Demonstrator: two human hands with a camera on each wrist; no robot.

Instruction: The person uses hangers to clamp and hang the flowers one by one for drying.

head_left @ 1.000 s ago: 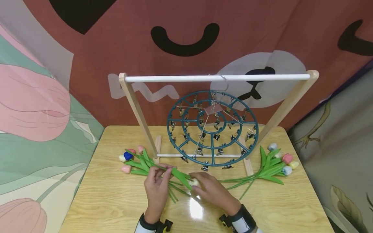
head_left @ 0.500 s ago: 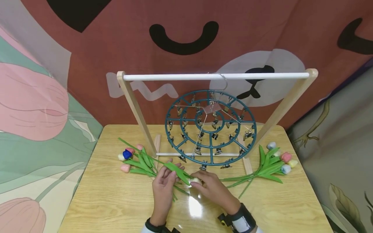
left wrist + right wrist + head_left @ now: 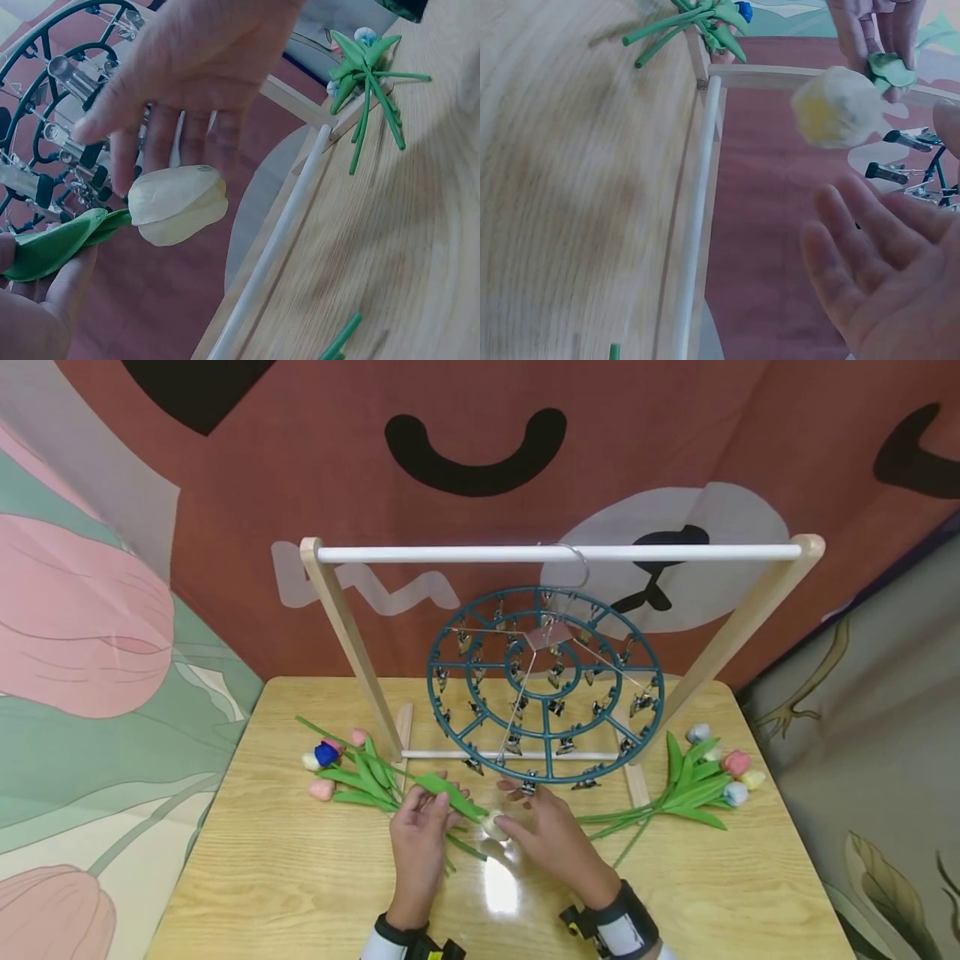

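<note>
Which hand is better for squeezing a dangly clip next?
Probably the right hand: it looks open, holds nothing, and is near a hanging clip. The left hand is busy holding the white tulip.

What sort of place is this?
Probably a staged indoor tabletop set, though the wider room isn't visible. Cartoon-printed backdrops enclose a wood-grain table, and a drying rack stands on it among artificial-looking tulips.

The left hand (image 3: 422, 828) pinches between thumb (image 3: 438, 811) and fingers; the right hand (image 3: 551, 839) is loosely spread, its fingers (image 3: 870, 240) parted, palm (image 3: 900, 300) facing the other hand; left wrist (image 3: 408, 912) and right wrist (image 3: 602, 890) stand well apart.
</note>
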